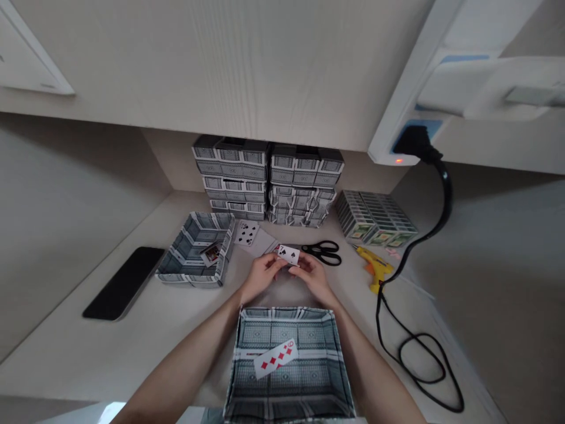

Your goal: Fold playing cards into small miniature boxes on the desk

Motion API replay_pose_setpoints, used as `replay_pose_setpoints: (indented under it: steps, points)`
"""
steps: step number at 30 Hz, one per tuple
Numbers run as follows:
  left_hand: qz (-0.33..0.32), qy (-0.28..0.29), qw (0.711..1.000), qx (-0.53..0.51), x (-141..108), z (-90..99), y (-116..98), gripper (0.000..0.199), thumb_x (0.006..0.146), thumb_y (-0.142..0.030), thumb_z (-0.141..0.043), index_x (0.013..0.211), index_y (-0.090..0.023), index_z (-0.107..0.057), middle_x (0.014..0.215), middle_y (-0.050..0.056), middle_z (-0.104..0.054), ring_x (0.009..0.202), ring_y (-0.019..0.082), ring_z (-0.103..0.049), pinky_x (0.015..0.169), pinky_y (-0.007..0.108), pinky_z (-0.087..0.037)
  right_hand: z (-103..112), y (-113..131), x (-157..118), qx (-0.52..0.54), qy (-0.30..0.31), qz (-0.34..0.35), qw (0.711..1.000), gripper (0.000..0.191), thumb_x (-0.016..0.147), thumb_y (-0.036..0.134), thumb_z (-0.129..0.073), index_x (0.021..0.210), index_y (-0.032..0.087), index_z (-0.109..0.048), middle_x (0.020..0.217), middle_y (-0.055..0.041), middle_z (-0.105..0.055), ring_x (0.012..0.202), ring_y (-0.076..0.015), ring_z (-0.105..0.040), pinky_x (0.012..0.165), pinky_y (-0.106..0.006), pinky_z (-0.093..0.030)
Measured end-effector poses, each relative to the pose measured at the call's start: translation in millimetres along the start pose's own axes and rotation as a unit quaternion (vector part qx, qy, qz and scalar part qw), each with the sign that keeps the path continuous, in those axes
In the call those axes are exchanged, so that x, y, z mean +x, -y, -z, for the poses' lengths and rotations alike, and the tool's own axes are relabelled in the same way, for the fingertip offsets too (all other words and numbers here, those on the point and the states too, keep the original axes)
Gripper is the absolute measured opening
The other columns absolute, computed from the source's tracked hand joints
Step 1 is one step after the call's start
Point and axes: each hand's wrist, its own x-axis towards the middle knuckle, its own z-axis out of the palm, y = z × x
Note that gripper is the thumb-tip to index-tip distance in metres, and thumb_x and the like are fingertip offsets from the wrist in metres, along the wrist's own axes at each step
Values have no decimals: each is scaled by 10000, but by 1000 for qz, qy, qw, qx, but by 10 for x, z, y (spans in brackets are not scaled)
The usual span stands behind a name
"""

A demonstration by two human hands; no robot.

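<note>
A playing card (289,254), a seven of spades, is pinched between my left hand (263,272) and my right hand (314,275), which hold it from its two sides. Close to me, between my forearms, sits an open box made of playing cards (309,335), with a folded diamond card (276,358) lying in it. Just beyond my left hand lie loose cards (247,233), one showing spades. Black-handled scissors (325,252) rest beyond my right hand, their blades partly hidden behind the held card.
Another card box (189,250) stands left, beside a black phone (126,282). Stacked card boxes (236,171) rise at the back, with rows of card packs (375,218) to their right. A yellow glue gun (375,268) and its black cord (441,365) lie right; a power strip (397,141) hangs above.
</note>
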Motion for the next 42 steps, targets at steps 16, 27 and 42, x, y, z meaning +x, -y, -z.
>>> replay_pose_setpoints:
  steps: [16, 27, 42]
  points:
    - [4, 33, 996, -87, 6, -13, 38, 404, 705, -353, -619, 1042, -173, -486, 792, 12, -587, 590, 97, -522, 536, 217, -427, 11, 29, -34, -26, -53, 13, 998, 333, 645, 373, -675, 911, 194, -584, 802, -21, -631, 662, -144, -576, 602, -275, -498]
    - [22, 13, 994, -107, 31, 62, -8, 419, 686, -331, -636, 1060, -160, -553, 972, 64, -612, 685, 122, -550, 596, 238, -450, -5, 23, -52, -93, -24, 24, 995, 257, 669, 376, -652, 875, 223, -632, 765, -14, -624, 626, -152, -554, 599, -293, -466]
    - [34, 22, 998, -39, 58, 33, 106, 342, 600, -333, -705, 857, -114, -650, 746, 44, -649, 670, 137, -558, 643, 247, -433, 22, -126, -99, -110, 39, -21, 993, 263, 670, 365, -657, 849, 202, -554, 627, 22, -598, 436, -102, -518, 406, -223, -409]
